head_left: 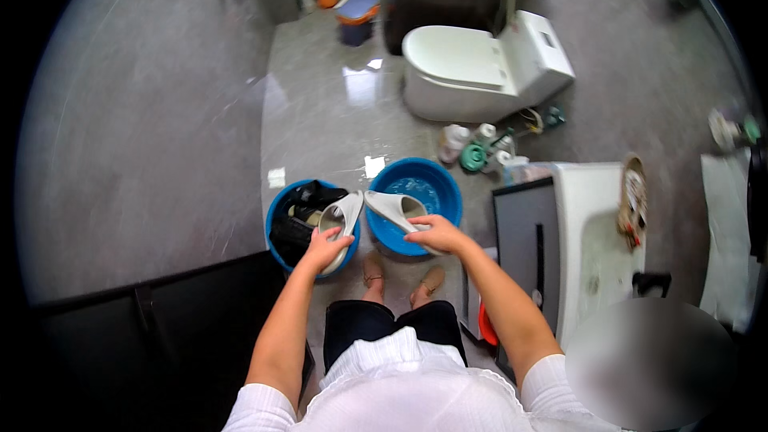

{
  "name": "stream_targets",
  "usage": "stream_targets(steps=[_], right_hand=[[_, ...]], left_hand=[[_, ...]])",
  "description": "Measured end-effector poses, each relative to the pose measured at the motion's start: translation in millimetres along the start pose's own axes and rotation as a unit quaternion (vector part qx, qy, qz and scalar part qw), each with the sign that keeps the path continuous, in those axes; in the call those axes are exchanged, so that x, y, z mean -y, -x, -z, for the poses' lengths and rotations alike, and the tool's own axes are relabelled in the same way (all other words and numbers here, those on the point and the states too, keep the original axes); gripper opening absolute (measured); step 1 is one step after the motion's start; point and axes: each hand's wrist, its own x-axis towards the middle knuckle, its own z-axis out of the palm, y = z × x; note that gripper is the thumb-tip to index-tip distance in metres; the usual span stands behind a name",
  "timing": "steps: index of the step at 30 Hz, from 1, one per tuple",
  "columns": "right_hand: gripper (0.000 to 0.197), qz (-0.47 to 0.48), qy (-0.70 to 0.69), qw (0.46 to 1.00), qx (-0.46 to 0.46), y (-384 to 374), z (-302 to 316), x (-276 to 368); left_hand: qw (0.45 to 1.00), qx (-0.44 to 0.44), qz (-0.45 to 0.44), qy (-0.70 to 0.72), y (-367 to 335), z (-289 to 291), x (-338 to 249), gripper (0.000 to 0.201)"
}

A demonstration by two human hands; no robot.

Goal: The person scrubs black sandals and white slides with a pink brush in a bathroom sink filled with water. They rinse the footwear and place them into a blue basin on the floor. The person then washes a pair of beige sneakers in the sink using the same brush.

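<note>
In my left hand is a pale grey slipper, gripped near its heel and tilted over a blue basin. That basin holds black, shiny material, whose kind I cannot make out. My right hand grips the heel end of a matching slipper above a second blue basin with water in it. The toe ends of both slippers point away from me and come close together between the two basins.
Beyond the basins stands a white toilet, with several bottles at its base. A white sink on the right has a shoe on its edge. A small bin stands at the far wall; a dark panel lies lower left.
</note>
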Motion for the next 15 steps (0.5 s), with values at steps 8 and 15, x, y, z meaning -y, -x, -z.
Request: stream_targets(steps=[8,15], right_hand=[[0.062,0.008,0.114,0.992,0.057,-176.3,-174.1,-22.1],[0.066,0.007,0.112,0.993,0.04,-289.7,-236.3,-43.0]], left_hand=[[0.972,-0.172,0.143,0.073,-29.2,0.0,141.8,0.078],[0.948,-0.283,0.129,0.07,-132.6,-1.8,175.8,0.076]])
